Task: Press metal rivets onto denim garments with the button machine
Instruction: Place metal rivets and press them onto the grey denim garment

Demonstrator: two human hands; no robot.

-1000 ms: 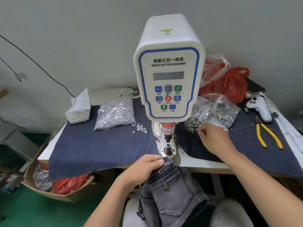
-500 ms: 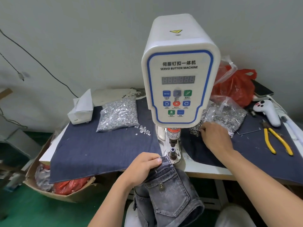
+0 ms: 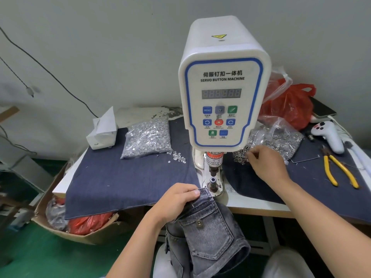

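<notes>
1. My left hand [image 3: 176,201] is still gripping the grey denim garment [image 3: 206,233] at the worktop [image 3: 257,203] edge, just below the button machine [image 3: 220,97] die.
2. My right hand [image 3: 267,163] is now settling onto the loose rivets [image 3: 241,155], fingers curling to pick one; loading comes next.

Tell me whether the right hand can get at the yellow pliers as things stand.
Probably yes. The right hand is at the loose rivets, and the yellow pliers lie uncovered on the dark cloth farther right, with nothing standing between them.
</notes>
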